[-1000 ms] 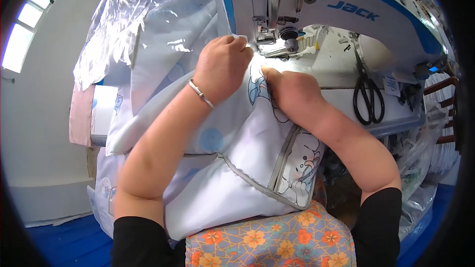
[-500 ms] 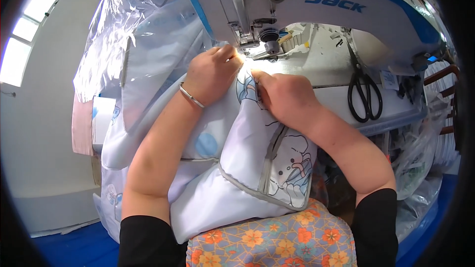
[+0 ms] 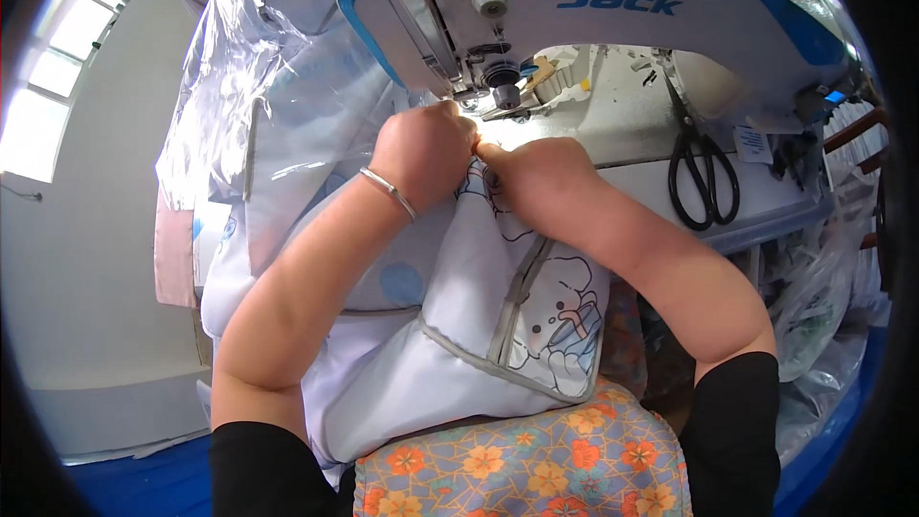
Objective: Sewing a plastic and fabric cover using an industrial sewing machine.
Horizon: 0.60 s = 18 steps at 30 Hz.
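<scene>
White fabric [image 3: 459, 297] with grey binding and a printed cartoon figure runs from my lap up to the sewing machine [image 3: 613, 10]. My left hand [image 3: 426, 148], with a silver bangle at its wrist, is closed on the fabric's edge just in front of the needle area. Right beside it, my right hand [image 3: 536, 177] pinches the same fabric, its thumb and fingers close to the left fingertips. Bright light falls on the spot where the hands meet, and the fingertips there are partly hidden. Whether the edge lies under the presser foot I cannot tell.
Black-handled scissors [image 3: 704, 172] lie on the machine table to the right. Clear plastic sheeting [image 3: 225, 86] covers more fabric at the left. A floral apron [image 3: 536, 464] covers my lap. Plastic bags [image 3: 814, 316] hang at the right.
My hands have drawn closer together at the fabric edge, and the left has turned slightly. The view has shifted a little, so the machine sits farther left.
</scene>
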Available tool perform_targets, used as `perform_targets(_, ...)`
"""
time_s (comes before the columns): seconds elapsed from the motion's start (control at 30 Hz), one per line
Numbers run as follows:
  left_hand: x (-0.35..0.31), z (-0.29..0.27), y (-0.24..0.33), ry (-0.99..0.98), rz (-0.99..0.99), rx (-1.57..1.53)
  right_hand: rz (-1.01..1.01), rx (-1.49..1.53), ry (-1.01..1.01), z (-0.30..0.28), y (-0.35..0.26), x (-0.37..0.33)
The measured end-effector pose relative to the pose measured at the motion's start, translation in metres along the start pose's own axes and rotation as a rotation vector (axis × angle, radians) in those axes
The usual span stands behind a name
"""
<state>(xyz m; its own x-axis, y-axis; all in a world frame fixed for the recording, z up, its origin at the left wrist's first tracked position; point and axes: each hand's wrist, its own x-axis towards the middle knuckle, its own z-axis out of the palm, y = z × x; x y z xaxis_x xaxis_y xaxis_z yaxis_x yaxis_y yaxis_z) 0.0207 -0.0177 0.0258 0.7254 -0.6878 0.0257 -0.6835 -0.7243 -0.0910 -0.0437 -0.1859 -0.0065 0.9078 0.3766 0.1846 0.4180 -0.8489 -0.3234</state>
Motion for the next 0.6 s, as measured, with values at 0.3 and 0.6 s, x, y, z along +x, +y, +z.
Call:
perform_targets(0.3,-0.016,0.013,0.014,0.117,0.003,0.008,-0.027,0.098,0.109,0.005,0.004,-0.004)
perform_targets(0.6,-0.013,0.025,0.001,0.218,-0.003,-0.043,-0.038,0.079,0.120,0.004,0.010,0.005)
